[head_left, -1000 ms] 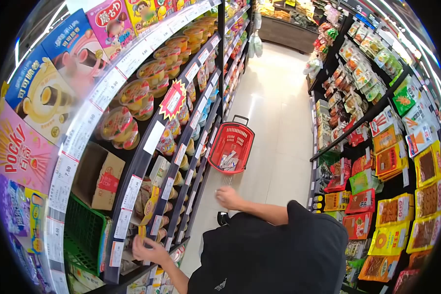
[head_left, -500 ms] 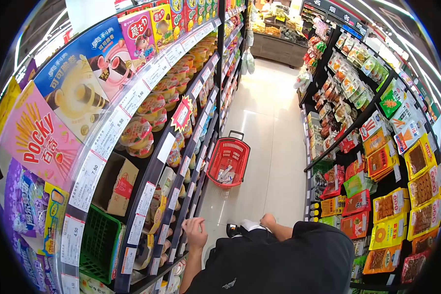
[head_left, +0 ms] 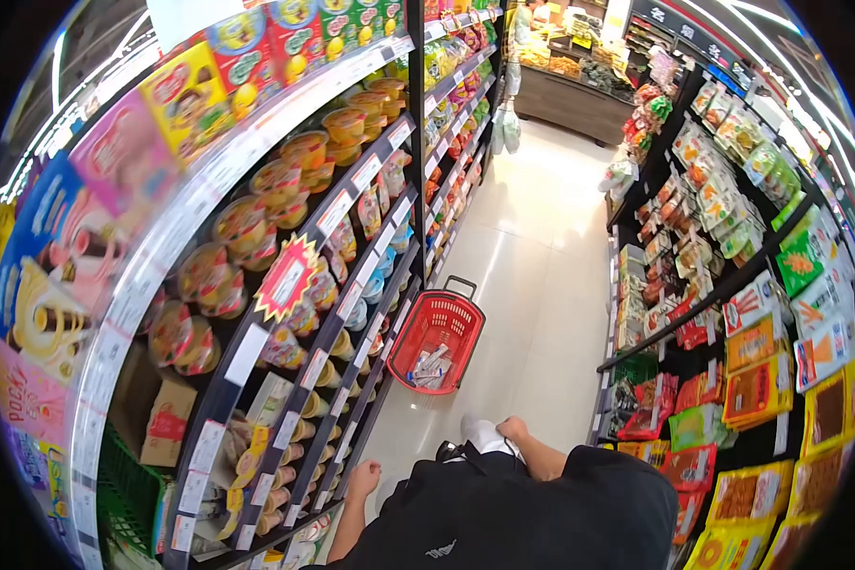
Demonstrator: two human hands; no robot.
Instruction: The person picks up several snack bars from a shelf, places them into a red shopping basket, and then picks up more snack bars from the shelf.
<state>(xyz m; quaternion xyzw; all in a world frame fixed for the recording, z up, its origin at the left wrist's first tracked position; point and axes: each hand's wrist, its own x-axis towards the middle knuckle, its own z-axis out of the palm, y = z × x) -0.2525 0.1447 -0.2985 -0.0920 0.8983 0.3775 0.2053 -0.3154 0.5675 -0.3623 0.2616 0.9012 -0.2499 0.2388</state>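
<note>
My left hand (head_left: 364,477) hangs low beside the left shelf, its fingers curled in and nothing visible in them. In front of my body, my right hand (head_left: 513,431) is closed in a fist; what it holds, if anything, is hidden. A dark cord-like strip shows close to it, against my black shirt. Ahead on the floor, near the foot of the left shelf, stands a red shopping basket (head_left: 436,328) with a black handle. Several small white-and-blue packets (head_left: 434,366) lie in the bottom of the basket. Neither hand touches the basket.
The left shelf (head_left: 233,380) carries fruit jelly cups (head_left: 209,280), boxed snacks and a green crate (head_left: 128,494). Bagged snacks hang on the right rack (head_left: 712,332). A tiled aisle (head_left: 532,275) runs between them toward a counter (head_left: 570,100).
My view has moved forward and turned left along the aisle. The basket appears nearer and larger. My left hand has dropped lower, its fingers more curled.
</note>
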